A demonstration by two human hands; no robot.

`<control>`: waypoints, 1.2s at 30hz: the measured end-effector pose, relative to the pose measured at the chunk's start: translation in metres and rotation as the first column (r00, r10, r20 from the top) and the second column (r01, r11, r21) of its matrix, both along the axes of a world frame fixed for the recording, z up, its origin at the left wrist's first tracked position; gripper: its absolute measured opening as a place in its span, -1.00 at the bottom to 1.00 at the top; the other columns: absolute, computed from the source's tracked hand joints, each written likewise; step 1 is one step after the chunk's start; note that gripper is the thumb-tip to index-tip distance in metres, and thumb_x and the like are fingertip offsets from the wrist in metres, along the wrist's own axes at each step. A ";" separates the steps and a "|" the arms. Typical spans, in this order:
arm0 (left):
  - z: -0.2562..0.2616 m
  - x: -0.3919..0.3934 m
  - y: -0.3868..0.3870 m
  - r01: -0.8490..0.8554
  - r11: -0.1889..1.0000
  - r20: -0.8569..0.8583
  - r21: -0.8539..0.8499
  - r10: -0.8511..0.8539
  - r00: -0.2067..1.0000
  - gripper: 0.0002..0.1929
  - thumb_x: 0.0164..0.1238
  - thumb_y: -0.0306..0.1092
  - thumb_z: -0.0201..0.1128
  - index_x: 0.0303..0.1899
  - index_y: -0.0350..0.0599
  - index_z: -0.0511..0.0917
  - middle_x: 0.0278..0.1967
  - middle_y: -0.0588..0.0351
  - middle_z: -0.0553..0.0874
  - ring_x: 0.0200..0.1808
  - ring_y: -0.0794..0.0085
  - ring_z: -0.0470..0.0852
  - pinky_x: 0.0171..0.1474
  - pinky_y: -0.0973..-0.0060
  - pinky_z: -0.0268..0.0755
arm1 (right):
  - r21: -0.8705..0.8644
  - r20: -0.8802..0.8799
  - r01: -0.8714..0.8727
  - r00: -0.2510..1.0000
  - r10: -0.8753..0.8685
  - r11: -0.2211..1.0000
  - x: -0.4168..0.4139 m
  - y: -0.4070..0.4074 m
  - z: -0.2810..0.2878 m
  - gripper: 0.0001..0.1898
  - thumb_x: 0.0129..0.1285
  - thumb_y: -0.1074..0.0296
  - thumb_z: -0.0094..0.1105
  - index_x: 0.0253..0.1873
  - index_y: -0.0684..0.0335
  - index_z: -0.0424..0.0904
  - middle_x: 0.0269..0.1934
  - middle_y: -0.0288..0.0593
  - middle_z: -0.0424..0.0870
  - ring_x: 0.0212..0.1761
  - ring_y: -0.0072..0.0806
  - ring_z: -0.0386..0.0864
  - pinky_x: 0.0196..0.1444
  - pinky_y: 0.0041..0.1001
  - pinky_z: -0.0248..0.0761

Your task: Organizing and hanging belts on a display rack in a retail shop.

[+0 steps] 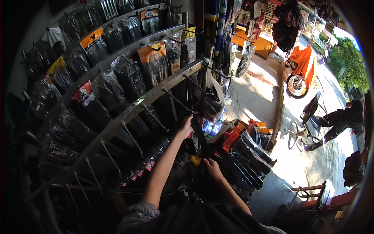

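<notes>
My left hand (186, 127) is raised by the tip of a metal display hook (178, 101) and grips a dark strap (200, 137). The strap runs down from there towards my right hand (213, 168), which has its fingers curled at the strap's lower part. Beside those fingers is a small yellow piece (195, 160), its kind unclear in the shadow. What lies under the strap is too dark to make out.
Metal rails (140, 101) with projecting hooks slant across the left. Behind them hang several plastic-wrapped dark goods (128, 70) with header cards. Packaged goods (248, 146) are piled at right. Beyond are a plastic chair (309, 125), a seated person (344, 120) and a covered motorcycle (302, 68).
</notes>
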State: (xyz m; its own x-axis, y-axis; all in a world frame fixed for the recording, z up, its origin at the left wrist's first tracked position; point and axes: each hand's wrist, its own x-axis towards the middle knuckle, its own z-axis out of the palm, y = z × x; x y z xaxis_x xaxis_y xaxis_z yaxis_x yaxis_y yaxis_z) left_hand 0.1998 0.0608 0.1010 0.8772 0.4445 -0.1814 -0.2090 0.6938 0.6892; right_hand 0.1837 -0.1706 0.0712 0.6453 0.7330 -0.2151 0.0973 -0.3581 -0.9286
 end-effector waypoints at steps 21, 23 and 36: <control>-0.027 -0.040 -0.025 0.061 0.994 -0.234 0.093 -0.038 0.972 -0.16 0.09 0.32 -0.18 0.18 -0.29 0.02 0.11 -0.12 0.25 0.17 0.25 0.21 0.24 0.35 -0.16 | 0.170 0.076 0.033 0.996 -0.047 0.985 0.036 0.052 0.006 -0.70 0.26 0.15 -0.13 -0.37 0.29 0.37 -0.68 -0.34 0.39 -0.70 -0.67 0.34 -0.65 -0.66 0.18; -0.020 -0.045 -0.049 0.094 0.989 -0.226 0.112 -0.066 0.972 -0.06 0.05 0.40 -0.27 0.22 -0.32 -0.15 0.22 -0.25 0.03 0.27 0.18 0.02 0.28 0.25 -0.37 | 0.276 -0.012 0.074 0.997 -0.073 0.958 0.056 0.064 0.018 -0.69 0.26 0.13 -0.12 -0.38 0.28 0.35 -0.71 -0.36 0.36 -0.74 -0.68 0.29 -0.69 -0.66 0.13; 0.016 -0.074 -0.097 0.079 0.660 -0.083 0.747 -0.025 0.996 -0.71 0.33 -0.25 -0.15 -0.16 -0.31 0.40 -0.35 0.06 0.59 -0.33 0.49 0.58 -0.15 0.55 0.34 | 0.369 -0.020 -0.032 0.999 0.043 0.929 0.103 0.135 0.106 -0.64 0.27 0.04 -0.21 -0.28 0.25 0.44 -0.56 -0.43 0.40 -0.53 -0.74 0.30 -0.47 -0.69 0.19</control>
